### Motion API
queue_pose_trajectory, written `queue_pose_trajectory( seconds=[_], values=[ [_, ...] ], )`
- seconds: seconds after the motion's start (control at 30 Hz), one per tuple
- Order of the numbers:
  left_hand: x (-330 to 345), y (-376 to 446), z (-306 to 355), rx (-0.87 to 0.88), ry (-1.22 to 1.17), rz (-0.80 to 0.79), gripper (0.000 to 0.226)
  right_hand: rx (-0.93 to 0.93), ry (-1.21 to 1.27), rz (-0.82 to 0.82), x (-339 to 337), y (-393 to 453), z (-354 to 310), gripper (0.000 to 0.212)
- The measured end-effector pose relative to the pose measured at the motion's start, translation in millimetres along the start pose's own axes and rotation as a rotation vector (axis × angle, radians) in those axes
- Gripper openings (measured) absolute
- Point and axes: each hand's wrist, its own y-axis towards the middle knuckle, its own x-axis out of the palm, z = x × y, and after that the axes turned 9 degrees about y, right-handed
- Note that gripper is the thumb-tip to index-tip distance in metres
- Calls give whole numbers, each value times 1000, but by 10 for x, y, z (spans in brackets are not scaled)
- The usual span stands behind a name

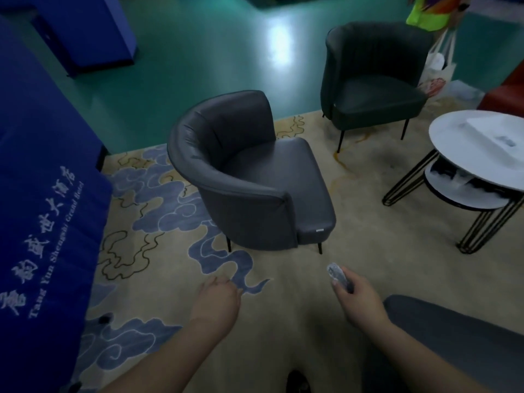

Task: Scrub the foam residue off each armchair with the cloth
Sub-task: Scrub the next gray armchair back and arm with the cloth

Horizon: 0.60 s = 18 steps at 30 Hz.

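Observation:
A grey leather armchair (255,177) stands on the patterned carpet in the middle, its seat facing right. A darker armchair (374,78) stands at the back right, facing me. A third grey armchair (465,341) shows only as a rounded edge at the bottom right. My right hand (360,299) grips a small crumpled grey cloth (338,275) in front of the middle chair, apart from it. My left hand (218,300) hangs empty over the carpet with fingers loosely curled. I see no foam on the chairs in this dim light.
A blue draped table (42,211) with white lettering fills the left side. Two nested round white tables (476,154) on black wire legs stand at the right. A person in a bright vest (428,12) with a tote bag stands behind the far chair. Green floor lies beyond the carpet.

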Motion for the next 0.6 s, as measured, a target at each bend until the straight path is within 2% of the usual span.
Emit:
queue_pose_trajectory(
  seconds=[0.03,0.1,0.17,0.23,0.33,0.4,0.53,0.6],
  values=[
    [-51,140,-26,11,-12,-17,26,9,11,-9,8,135,-60,37],
    [-154,358,-95,40,-51,-23,42,24,48,-1,22,363,-161,37],
    [-215,535,-147,47,-89,-15,45,30,101,17,36,536,-237,34],
    [-289,758,-183,50,-138,-69,34,37,122,45,49,697,-310,33],
    [-426,1230,-201,91,-211,-193,6,34,122,117,35,969,-397,31],
    [-542,1569,-197,136,-124,-242,11,30,121,165,-4,1163,-444,30],
    [-738,2190,-133,232,-42,47,37,107,106,269,-156,1464,-541,36],
    [-879,2456,-31,324,-25,144,40,139,85,331,-259,1566,-577,37]
  ],
)
